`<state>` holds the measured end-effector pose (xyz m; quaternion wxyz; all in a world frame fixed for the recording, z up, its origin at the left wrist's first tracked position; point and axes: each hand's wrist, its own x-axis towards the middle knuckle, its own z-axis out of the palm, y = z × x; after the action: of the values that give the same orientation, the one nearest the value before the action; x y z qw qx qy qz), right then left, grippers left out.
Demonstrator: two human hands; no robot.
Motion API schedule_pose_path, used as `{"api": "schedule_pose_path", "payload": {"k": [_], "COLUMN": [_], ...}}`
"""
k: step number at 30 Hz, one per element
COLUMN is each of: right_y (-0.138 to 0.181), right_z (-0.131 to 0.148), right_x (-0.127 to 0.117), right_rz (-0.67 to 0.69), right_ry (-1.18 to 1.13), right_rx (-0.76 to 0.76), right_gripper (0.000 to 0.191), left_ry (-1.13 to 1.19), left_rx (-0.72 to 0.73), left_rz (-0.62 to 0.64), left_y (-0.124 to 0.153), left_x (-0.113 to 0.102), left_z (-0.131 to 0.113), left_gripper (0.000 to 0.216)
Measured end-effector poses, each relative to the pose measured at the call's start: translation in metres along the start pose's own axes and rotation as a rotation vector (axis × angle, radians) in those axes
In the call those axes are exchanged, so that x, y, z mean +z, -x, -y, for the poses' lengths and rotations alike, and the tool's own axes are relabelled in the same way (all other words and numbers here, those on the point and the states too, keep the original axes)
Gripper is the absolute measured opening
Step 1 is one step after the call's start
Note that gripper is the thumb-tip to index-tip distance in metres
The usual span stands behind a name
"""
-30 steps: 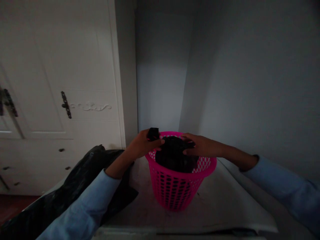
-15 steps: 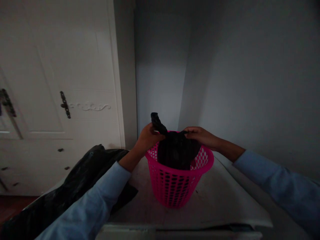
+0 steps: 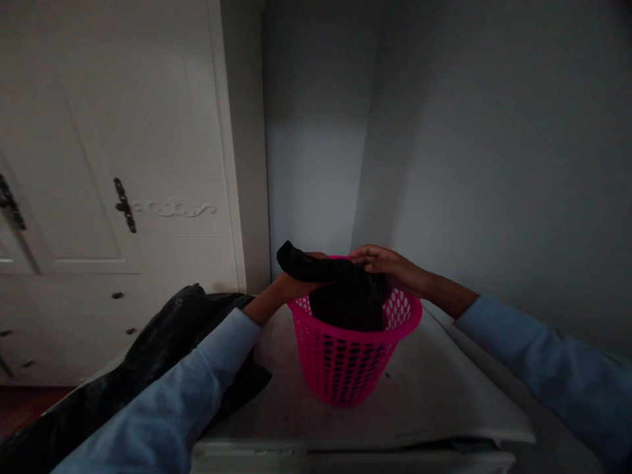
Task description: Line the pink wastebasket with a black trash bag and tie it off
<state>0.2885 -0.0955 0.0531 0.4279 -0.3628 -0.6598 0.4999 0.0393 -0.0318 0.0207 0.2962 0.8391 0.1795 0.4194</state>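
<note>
A black plastic bag sits bunched inside a pink perforated basket, its top gathered above the rim. My left hand grips the bag's gathered top, and a twisted end pokes out to the left over the fingers. On the far right side of the rim, my right hand pinches the same bag with thumb and fingers. The basket stands upright on a white surface. What lies inside the bag is hidden.
Another black plastic sheet or bag lies crumpled on the left, partly under my left sleeve. The white surface carries the basket. Behind stand a white wardrobe with dark handles and a grey wall corner.
My left hand has pushed inward and lower beside the bag's top; the twisted end now leans left over it. My right hand has shifted slightly left.
</note>
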Motion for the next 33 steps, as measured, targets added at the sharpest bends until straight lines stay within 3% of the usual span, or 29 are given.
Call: {"api": "schedule_pose_path", "payload": {"k": [3,7,11,14,18,21,28,30,33], "right_y": [-0.001,-0.008,-0.010,-0.007,-0.001,0.001,0.013,0.016,0.018], "right_z": [0.004,0.002,-0.003,-0.003,0.001,0.003,0.019,0.026,0.034], "right_x": [-0.002,-0.005,-0.005,-0.005,-0.008,-0.008,0.002,0.002,-0.001], "right_rz": [0.107,0.159,0.255,0.293,0.219,0.181,-0.056,-0.126,-0.190], "right_ry": [0.058,0.300,0.333,0.269,0.247,0.275,0.677,0.767,0.866], "right_rx": [0.072,0.023,-0.031,0.017,0.046,-0.017,-0.400,-0.478,-0.543], "right_gripper": [0.044,0.041,0.067,0.077,0.085,0.086,0.048,0.040,0.032], "left_ry": [-0.036,-0.017,-0.009,-0.051,-0.138,-0.200,-0.200,-0.184,-0.205], "left_rx": [0.133,0.199,0.186,0.202,0.243,0.233,0.167,0.140,0.176], "left_rz": [-0.098,-0.066,-0.066,-0.059,-0.073,-0.085,-0.075,-0.017,0.047], "left_y": [0.004,0.008,0.008,0.007,0.007,0.010,0.011,0.011,0.012], "left_x": [0.000,0.001,0.001,0.000,-0.001,-0.002,-0.006,-0.007,-0.008], "left_z": [-0.002,-0.020,-0.031,-0.030,-0.025,-0.019,-0.007,-0.006,-0.008], "left_gripper": [0.021,0.020,0.021,0.016,0.014,0.014,0.022,0.031,0.071]}}
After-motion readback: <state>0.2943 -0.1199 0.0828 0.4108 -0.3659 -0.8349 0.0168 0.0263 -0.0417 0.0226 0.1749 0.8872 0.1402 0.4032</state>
